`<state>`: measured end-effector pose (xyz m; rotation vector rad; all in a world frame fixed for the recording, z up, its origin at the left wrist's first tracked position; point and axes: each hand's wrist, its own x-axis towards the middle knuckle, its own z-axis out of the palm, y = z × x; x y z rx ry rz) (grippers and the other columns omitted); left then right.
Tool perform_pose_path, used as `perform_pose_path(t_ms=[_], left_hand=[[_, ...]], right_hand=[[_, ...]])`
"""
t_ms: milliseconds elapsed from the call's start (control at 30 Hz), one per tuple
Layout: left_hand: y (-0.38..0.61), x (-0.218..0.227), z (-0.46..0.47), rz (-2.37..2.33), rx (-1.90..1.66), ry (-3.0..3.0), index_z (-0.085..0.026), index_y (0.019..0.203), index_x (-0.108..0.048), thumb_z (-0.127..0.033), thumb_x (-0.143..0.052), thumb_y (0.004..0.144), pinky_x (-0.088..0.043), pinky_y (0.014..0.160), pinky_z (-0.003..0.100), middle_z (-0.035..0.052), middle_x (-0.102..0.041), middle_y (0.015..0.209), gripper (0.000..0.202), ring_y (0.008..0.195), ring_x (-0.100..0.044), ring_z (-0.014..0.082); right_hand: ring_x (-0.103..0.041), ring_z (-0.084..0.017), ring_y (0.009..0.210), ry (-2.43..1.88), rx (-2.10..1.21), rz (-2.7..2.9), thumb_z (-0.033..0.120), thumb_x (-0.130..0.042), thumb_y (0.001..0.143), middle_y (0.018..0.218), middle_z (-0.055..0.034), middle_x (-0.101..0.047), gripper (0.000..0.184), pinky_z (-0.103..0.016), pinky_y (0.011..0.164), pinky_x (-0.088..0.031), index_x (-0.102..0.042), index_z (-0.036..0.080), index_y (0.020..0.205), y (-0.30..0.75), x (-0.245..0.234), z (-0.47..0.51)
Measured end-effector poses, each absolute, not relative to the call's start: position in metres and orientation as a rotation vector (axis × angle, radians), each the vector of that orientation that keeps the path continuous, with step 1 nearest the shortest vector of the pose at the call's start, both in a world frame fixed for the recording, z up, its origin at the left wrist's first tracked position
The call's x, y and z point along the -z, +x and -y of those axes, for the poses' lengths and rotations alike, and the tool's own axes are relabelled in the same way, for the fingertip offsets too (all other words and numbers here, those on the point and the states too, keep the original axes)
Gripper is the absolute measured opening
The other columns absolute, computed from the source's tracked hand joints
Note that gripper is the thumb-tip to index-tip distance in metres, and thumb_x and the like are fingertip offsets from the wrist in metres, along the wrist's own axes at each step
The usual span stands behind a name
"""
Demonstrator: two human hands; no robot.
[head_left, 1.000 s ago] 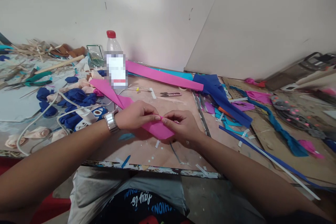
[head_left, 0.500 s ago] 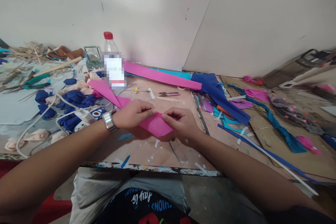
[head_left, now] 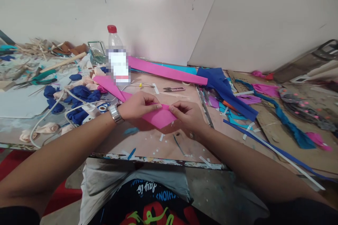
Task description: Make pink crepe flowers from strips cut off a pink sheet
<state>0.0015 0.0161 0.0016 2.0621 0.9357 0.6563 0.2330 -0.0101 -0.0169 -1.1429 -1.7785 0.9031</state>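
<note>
Pink strip [head_left: 157, 118] is pinched at its near end by both hands, just above the table [head_left: 148, 144]. Left hand [head_left: 136, 105] holds it at nine o'clock, right hand [head_left: 186, 114] at three. Bottle [head_left: 117, 61] stands at eleven o'clock, small snips [head_left: 173, 89] at twelve.

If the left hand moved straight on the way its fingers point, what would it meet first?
Probably the right hand: the left hand points along the pink strip they both pinch, toward its fingertips.
</note>
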Motion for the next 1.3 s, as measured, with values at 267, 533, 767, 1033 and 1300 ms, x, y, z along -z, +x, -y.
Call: perform_pose_path(t_ms=[267,533,767,1033,1300], left_hand=[[0.0005,-0.0060,-0.0148,-0.926,-0.656,2.032,-0.012,0.081,-0.072,-0.044,-0.059,0.093,-0.036,0.056,0.021,0.0006,-0.063,0.070,0.037,0.063,-0.050,0.0100],[0.0023,-0.0001,-0.0135,-0.897,-0.600,2.019,-0.014,0.085,-0.075,-0.049,-0.060,0.092,-0.037,0.055,0.021,0.0015,-0.067,0.071,0.040,0.063,-0.051,0.0109],[-0.0004,-0.0030,-0.0155,-0.884,-0.595,2.010,-0.013,0.084,-0.076,-0.049,-0.059,0.093,-0.036,0.054,0.021,0.0018,-0.067,0.071,0.041,0.061,-0.051,0.0105],[0.0045,0.0007,-0.0113,-0.858,-0.643,1.982,-0.016,0.096,-0.078,-0.046,-0.067,0.089,-0.046,0.064,0.023,0.0059,-0.076,0.086,0.033,0.073,-0.063,0.0144],[0.0023,0.0000,-0.0139,-0.899,-0.617,1.958,-0.014,0.090,-0.078,-0.044,-0.065,0.089,-0.046,0.061,0.023,0.0055,-0.076,0.081,0.032,0.069,-0.062,0.0141]], right_hand=[[-0.061,-0.017,0.066,-1.127,-0.916,1.770,0.040,-0.066,0.088,0.072,-0.0041,-0.072,0.027,-0.028,0.061,-0.046,-0.076,0.016,0.081,0.2342,0.0193,0.0104],[-0.060,-0.015,0.063,-1.105,-0.998,1.799,0.039,-0.072,0.084,0.071,-0.0040,-0.072,0.024,-0.025,0.057,-0.044,-0.077,0.016,0.081,0.2324,0.0165,0.0152],[-0.062,-0.016,0.064,-1.117,-0.966,1.768,0.040,-0.072,0.085,0.071,-0.0042,-0.073,0.024,-0.026,0.057,-0.046,-0.078,0.016,0.080,0.2330,0.0193,0.0142],[-0.065,-0.017,0.068,-1.118,-0.964,1.805,0.040,-0.071,0.087,0.074,-0.0048,-0.075,0.025,-0.025,0.059,-0.047,-0.080,0.018,0.083,0.2329,0.0244,0.0150],[-0.063,-0.016,0.066,-1.101,-1.042,1.790,0.045,-0.068,0.089,0.075,-0.0046,-0.074,0.030,-0.025,0.058,-0.046,-0.080,0.017,0.086,0.2332,0.0241,0.0156]])
